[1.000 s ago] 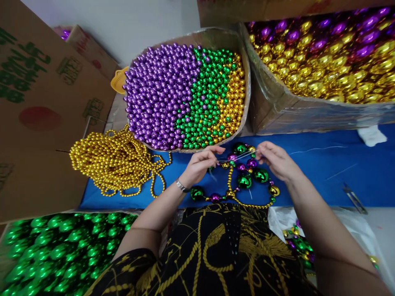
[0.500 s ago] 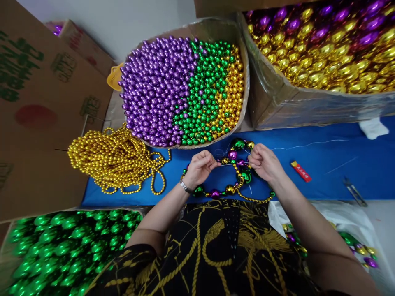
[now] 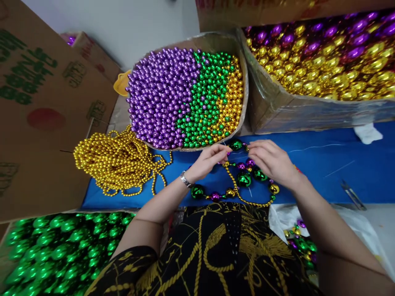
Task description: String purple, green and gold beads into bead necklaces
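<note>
A bead necklace of large green, purple and gold balls with small gold beads lies on the blue cloth in front of me. My left hand, with a metal bracelet at its wrist, pinches the strand close to a small purple bead. My right hand is bent over the strand's other side, fingertips closed on beads beside a big green ball. Some of the strand is hidden under my hands. A thin clear thread trails off to the right over the cloth.
A box of small beads stands just beyond my hands, and a larger box of gold and purple balls is at its right. Gold bead chains are heaped at left. Thread snips lie near the right front edge. Green balls fill a lower-left box.
My hands have gone from pulling a thread taut between them to holding the bead strand. The right hand has moved rightward, now covering most of the red packet; the left has shifted slightly right.
</note>
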The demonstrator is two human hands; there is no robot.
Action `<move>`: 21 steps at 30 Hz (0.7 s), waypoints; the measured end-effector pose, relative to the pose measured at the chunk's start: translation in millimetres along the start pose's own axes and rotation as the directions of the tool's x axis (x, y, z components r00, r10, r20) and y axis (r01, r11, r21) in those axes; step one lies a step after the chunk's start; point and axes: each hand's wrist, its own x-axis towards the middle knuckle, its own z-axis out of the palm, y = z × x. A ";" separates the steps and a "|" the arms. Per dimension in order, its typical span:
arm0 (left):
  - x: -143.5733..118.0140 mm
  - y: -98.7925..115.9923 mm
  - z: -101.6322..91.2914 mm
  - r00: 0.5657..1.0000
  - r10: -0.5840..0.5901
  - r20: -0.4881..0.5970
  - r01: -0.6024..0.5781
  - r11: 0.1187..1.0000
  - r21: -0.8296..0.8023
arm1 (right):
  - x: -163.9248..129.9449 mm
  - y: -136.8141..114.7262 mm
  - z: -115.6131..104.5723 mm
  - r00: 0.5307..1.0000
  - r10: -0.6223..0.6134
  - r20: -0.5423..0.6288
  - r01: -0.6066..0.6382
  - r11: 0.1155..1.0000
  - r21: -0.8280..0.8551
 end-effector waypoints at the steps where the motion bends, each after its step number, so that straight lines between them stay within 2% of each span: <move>1: 2.6 3.2 3.1 0.999 0.003 0.050 -0.006 0.998 0.056 | 10.2 -3.5 0.4 0.998 -0.064 0.019 0.065 0.997 -0.049; 3: 5.2 7.0 7.8 0.990 -0.004 0.143 -0.017 0.990 0.143 | 30.9 -9.3 5.9 0.986 -0.145 0.084 0.153 0.984 -0.087; 5: 4.8 7.6 9.1 0.986 -0.017 0.165 -0.013 0.984 0.176 | 46.2 -12.6 13.7 0.983 -0.163 0.089 0.170 0.982 -0.085; 7: 2.5 5.6 6.9 0.992 -0.028 0.120 0.014 0.993 0.120 | 50.6 -13.8 20.0 0.991 -0.134 -0.014 0.133 0.989 -0.061; 9: -0.1 2.5 2.8 0.997 -0.049 0.055 0.049 0.999 -0.005 | 44.0 -13.7 24.4 0.984 -0.082 -0.156 0.084 0.996 0.011; 10: -1.1 1.2 0.7 0.997 -0.063 0.035 0.065 0.996 -0.066 | 38.3 -13.1 26.6 0.980 -0.061 -0.190 0.076 0.995 0.068; 12: -2.5 -0.5 -2.1 0.996 -0.085 0.017 0.086 0.987 -0.139 | 26.9 -10.8 32.8 0.987 -0.056 -0.147 0.083 0.979 0.184; 16: -3.4 0.6 -1.5 0.995 -0.092 0.032 0.096 0.981 -0.167 | 20.1 -3.5 51.7 0.994 -0.091 0.063 0.069 0.956 0.284; 18: -3.8 1.3 -0.4 0.995 -0.095 0.041 0.100 0.980 -0.170 | 22.2 -1.0 57.3 0.994 -0.073 0.087 0.043 0.951 0.305; 21: -4.1 -0.2 -0.9 0.996 -0.087 -0.011 0.084 0.983 -0.164 | 19.3 -0.7 55.2 0.997 0.024 0.068 -0.044 0.950 0.310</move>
